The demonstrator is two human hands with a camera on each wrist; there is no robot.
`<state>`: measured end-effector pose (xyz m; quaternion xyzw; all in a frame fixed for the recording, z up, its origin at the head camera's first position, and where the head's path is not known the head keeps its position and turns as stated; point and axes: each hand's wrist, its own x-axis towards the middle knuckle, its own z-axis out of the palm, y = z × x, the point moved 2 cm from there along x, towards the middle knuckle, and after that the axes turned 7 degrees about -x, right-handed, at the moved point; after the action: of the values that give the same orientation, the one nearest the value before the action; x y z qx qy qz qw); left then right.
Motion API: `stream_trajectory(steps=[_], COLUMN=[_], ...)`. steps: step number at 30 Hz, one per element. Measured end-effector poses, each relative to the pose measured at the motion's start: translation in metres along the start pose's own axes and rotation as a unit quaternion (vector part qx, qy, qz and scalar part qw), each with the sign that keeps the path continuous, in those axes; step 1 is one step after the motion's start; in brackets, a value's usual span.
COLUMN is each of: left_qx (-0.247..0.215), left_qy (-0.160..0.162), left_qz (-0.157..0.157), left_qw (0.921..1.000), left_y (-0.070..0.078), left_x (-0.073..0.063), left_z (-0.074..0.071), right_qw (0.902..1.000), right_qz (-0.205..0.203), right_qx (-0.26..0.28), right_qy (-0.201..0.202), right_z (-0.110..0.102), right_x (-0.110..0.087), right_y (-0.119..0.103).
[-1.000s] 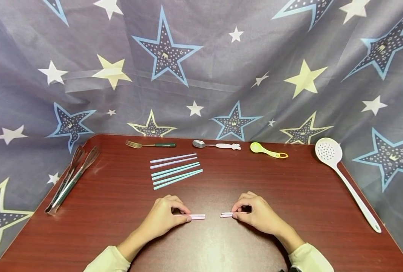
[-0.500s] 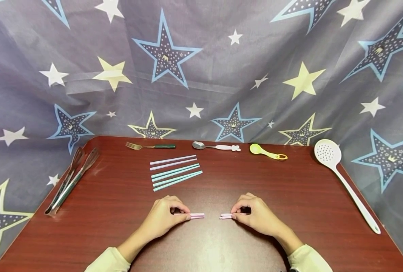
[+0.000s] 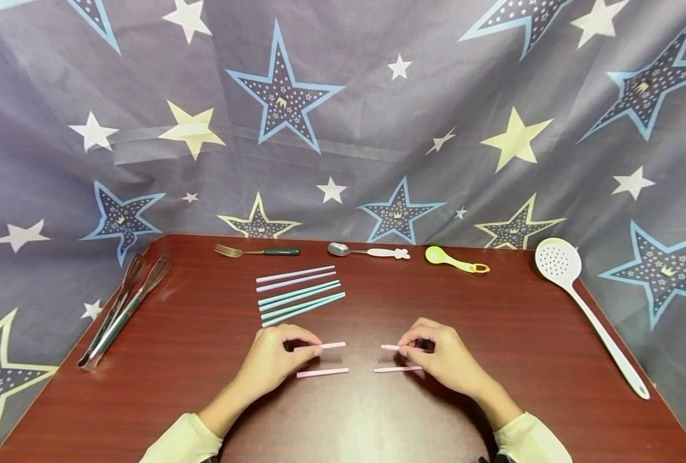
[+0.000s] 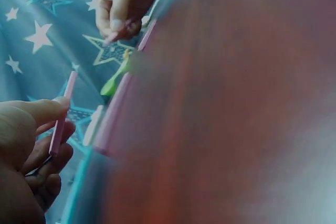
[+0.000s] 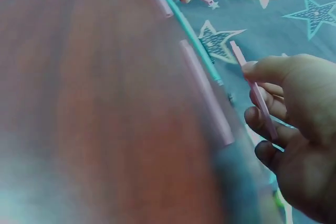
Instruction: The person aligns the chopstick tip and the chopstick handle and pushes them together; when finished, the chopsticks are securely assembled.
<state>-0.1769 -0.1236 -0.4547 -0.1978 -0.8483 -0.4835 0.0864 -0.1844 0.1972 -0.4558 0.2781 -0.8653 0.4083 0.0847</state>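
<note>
My left hand (image 3: 276, 360) pinches a short pink chopstick piece (image 3: 333, 345) between thumb and fingers, a little above the table. Facing it, my right hand (image 3: 443, 361) pinches another pink chopstick piece (image 3: 390, 347), whose end looks narrower in the right wrist view (image 5: 234, 45). A gap separates the two held pieces. Two more pink pieces lie on the table nearer the body: the left piece (image 3: 323, 372) below the left hand's fingers, and the right piece (image 3: 397, 369), its outer end partly behind the right thumb.
Purple chopsticks (image 3: 296, 274) and teal chopsticks (image 3: 302, 301) lie beyond the left hand. Along the back are a fork (image 3: 256, 251), a spoon (image 3: 368, 251) and a yellow measuring spoon (image 3: 455, 260). Tongs (image 3: 119, 315) lie left, a white skimmer (image 3: 591, 315) right.
Each hand held two pink pieces side by side. Now one piece from each hand lies on the table, and both hands have moved slightly away from the body with the other pieces.
</note>
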Motion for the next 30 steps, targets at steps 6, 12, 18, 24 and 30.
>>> stream_trajectory(steps=[6,12,18,24,30], left_qx=[-0.008,-0.015,-0.029,-0.041,-0.043], left_qy=[0.012,0.037,0.027,0.015,0.013], left_qz=[-0.003,0.022,0.033,0.029,0.036], left_qw=[0.9999,0.999,0.9987,0.9986,0.9983], left_y=[0.016,0.03,0.033,0.032,0.032], left_x=[0.022,0.037,0.041,0.041,0.039], left_z=[-0.007,-0.004,0.001,0.006,0.009], right_qw=[0.9982,0.9975,0.9972,0.9968,0.997], right_qz=[-0.027,-0.015,-0.016,-0.011,-0.017], right_qx=[-0.019,0.004,0.012,0.019,0.029], right_qy=[0.049,0.069,0.072,0.076,0.069], right_z=[-0.014,-0.019,-0.017,-0.015,-0.009], right_x=[0.017,0.03,0.035,0.035,0.034], right_y=[-0.009,-0.022,-0.024,-0.024,-0.023])
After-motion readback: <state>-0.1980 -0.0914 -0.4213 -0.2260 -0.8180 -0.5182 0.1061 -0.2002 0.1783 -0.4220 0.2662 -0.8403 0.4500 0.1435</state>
